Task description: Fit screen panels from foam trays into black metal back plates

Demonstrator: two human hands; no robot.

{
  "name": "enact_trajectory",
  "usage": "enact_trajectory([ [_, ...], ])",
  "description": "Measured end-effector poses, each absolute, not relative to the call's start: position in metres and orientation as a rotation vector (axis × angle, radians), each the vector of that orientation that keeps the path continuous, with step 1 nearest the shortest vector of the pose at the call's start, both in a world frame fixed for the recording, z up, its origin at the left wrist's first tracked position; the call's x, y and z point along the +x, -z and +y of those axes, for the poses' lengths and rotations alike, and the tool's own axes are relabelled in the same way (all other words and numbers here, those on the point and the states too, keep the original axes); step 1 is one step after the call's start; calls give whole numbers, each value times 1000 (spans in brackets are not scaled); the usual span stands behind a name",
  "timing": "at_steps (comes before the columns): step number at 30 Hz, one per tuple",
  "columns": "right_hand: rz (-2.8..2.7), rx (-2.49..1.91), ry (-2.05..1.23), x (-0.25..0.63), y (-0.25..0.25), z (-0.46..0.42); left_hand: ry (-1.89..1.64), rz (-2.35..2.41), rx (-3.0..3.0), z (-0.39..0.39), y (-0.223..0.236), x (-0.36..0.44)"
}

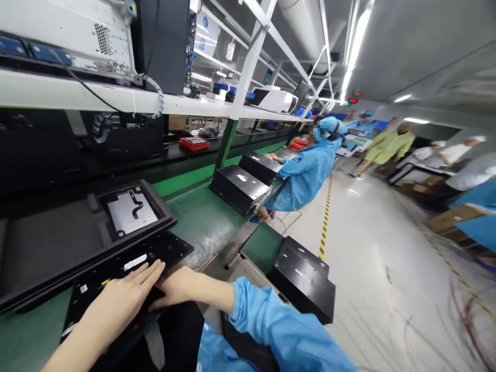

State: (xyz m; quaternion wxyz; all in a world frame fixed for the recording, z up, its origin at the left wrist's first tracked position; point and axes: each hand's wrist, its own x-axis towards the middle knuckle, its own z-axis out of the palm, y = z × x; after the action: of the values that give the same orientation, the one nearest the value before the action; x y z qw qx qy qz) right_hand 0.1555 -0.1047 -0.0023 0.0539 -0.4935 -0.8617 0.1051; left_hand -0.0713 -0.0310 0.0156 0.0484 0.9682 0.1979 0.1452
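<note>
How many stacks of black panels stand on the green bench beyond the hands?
2: the nearer stack and, just past it, the farther stack, by a co-worker's hand. Others may be hidden.

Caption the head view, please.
Bare left hand on a rectangular black panel, bare right hand at its edge, green bench beneath.

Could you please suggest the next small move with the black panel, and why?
I would probably firm up the grip of the right hand before shifting the black panel: the left hand lies flat on top, and the near side seems to overhang the green bench.
</note>
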Motion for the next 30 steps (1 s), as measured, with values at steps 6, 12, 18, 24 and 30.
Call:
enact_trajectory([
  [6, -2523, -1398, -654, 166, 24, -71, -481, 527, 2940, -31, -24, -66],
  [12, -2590, -1314, -879, 174, 17, -49, -444, 545, 2883, -33, -51, -64],
  [18, -2560, -1243, -735, 166, 14, -52, -421, 522, 2900, -32, -55, -62],
  [24, -2693, -1203, -344, 165, 19, -65, -502, 511, 2924, -27, -36, -59],
  [30, -2938, -727, 367, 160, 43, -70, -440, 514, 2949, -25, -27, -57],
])
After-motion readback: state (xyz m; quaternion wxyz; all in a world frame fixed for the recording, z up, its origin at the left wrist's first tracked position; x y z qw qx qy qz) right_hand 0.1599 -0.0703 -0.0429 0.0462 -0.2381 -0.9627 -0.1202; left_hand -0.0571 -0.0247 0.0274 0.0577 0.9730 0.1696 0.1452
